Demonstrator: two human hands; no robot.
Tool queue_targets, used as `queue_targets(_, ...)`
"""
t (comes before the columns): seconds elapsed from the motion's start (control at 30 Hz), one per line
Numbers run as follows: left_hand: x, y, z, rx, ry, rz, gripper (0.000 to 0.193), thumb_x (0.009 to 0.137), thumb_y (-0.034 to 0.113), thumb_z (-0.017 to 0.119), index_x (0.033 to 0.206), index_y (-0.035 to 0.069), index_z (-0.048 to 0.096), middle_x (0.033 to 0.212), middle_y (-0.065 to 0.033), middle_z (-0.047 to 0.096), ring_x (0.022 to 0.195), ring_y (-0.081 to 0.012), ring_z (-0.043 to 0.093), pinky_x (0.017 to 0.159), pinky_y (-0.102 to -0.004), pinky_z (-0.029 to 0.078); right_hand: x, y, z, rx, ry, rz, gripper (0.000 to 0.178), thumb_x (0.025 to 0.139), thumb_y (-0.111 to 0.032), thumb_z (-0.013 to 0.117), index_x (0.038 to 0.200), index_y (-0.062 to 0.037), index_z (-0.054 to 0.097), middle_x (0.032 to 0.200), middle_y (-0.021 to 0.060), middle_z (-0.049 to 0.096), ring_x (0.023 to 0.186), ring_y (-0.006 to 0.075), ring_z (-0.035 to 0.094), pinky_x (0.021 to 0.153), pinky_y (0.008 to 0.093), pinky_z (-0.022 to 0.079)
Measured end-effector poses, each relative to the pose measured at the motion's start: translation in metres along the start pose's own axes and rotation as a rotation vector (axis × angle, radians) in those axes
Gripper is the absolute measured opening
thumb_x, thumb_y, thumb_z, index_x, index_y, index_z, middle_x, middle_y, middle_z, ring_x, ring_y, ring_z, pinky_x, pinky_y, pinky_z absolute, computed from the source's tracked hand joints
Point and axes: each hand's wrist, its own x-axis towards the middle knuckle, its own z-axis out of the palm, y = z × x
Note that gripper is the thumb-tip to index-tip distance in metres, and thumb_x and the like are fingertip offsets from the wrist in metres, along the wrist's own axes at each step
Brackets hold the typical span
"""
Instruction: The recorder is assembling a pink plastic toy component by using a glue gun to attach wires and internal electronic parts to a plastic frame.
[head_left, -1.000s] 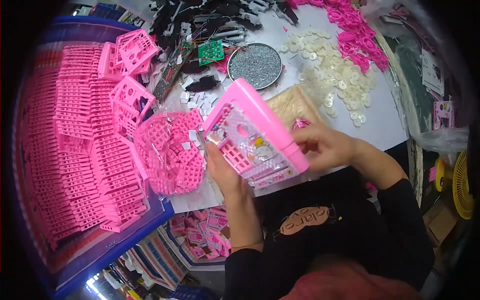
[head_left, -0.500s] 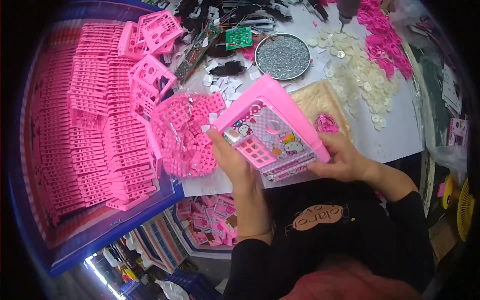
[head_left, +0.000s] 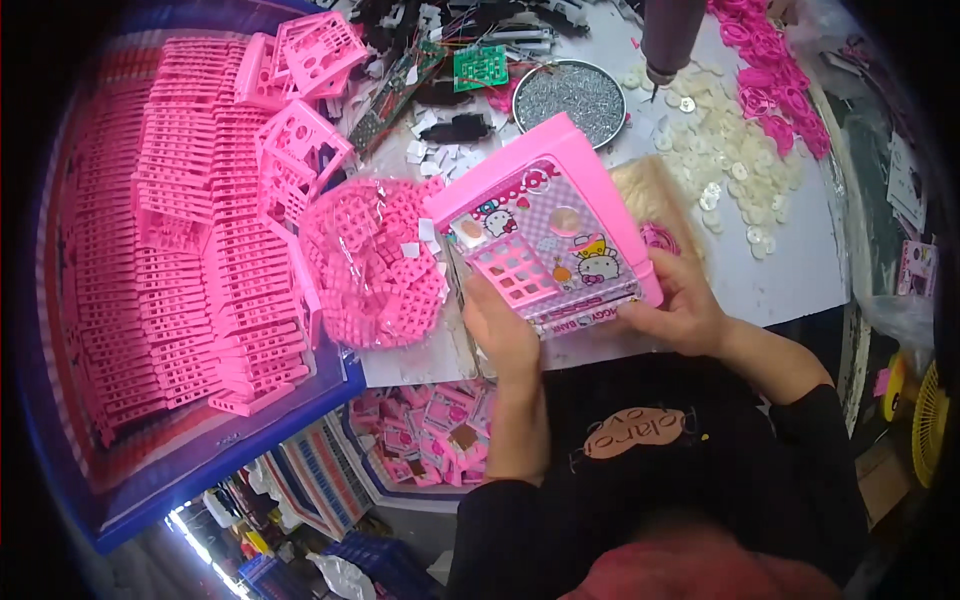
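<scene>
A pink plastic toy money box casing (head_left: 600, 180), with a printed cartoon front and a grid of square openings, is tilted in front of me. My right hand (head_left: 680, 310) grips its lower right corner, thumb on the front edge. At its lower left edge is my left hand (head_left: 508, 335), thumb against the side and the other fingers mostly hidden beneath. Under the casing lies a tan padded block (head_left: 645, 195), partly covered, with pink rings (head_left: 658, 238) on it. Above hangs a dark power screwdriver (head_left: 668, 40), its bit pointing down.
A blue crate (head_left: 215, 450) of stacked pink panels (head_left: 180, 230) fills the left. Beside it sits a clear bag of pink keypads (head_left: 370, 265). Farther back are a round tin of screws (head_left: 570, 103), a green circuit board (head_left: 480, 68), whitish discs (head_left: 735, 160) and pink loops (head_left: 765, 80).
The casing has turned so its printed front faces me more fully. My left hand has shifted right along its edge. The screwdriver appears lower and farther left.
</scene>
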Motion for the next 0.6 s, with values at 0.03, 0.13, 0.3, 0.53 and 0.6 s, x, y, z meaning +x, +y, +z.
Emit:
queue_targets(0.03,0.001,-0.002,0.0,0.04,0.018,0.041,0.058,0.111,0.048,0.028,0.119,-0.001,0.059,0.098,-0.0074,0.066,0.083,-0.0143,0.063,0.074,-0.0276,0.052,0.0,0.001,0.0,-0.02,-0.001,-0.021,0.046,0.094,-0.006,0.067,0.136,0.0026,0.052,0.12,0.0075,0.064,0.104,0.0133,0.065,0.089,0.029,0.055)
queue_targets(0.13,0.015,-0.017,0.016,0.132,0.118,0.224,0.06,0.111,0.049,0.029,0.101,0.0,0.063,0.083,-0.0051,0.066,0.072,-0.0133,0.062,0.066,-0.0279,0.051,0.0,0.002,-0.012,-0.26,-0.012,-0.142,0.048,0.092,-0.007,0.07,0.137,-0.0001,0.054,0.119,0.0071,0.065,0.104,0.0141,0.065,0.09,0.0306,0.054)
queue_targets(0.3,0.056,-0.043,-0.003,0.279,-0.242,0.542,0.048,0.109,0.042,0.045,0.103,-0.003,0.063,0.082,-0.0063,0.067,0.076,-0.014,0.065,0.071,-0.0294,0.053,0.025,-0.034,-0.064,-0.49,0.071,0.007,0.041,0.088,-0.007,0.074,0.127,-0.0062,0.065,0.113,0.0116,0.067,0.107,0.0194,0.063,0.091,0.0353,0.053)
queue_targets(0.53,0.063,-0.012,-0.001,0.764,-0.741,0.811,0.041,0.075,0.007,0.073,0.116,0.01,0.07,0.129,-0.0167,0.063,0.121,-0.0383,0.059,0.102,-0.0461,0.048,0.033,-0.057,-0.117,-1.43,-0.257,-0.486,0.04,0.084,-0.016,0.069,0.123,-0.0079,0.068,0.144,0.0192,0.053,0.134,0.0411,0.045,0.11,0.0495,0.042)
queue_targets(0.6,0.053,-0.015,-0.006,0.8,-0.83,0.716,0.044,0.071,0.001,0.066,0.114,0.011,0.071,0.134,-0.0161,0.06,0.129,-0.0408,0.052,0.107,-0.0503,0.042,0.022,-0.052,-0.118,-1.509,-0.303,-0.392,0.048,0.084,-0.027,0.069,0.129,-0.0127,0.066,0.159,0.0188,0.036,0.14,0.0455,0.037,0.114,0.0528,0.038)
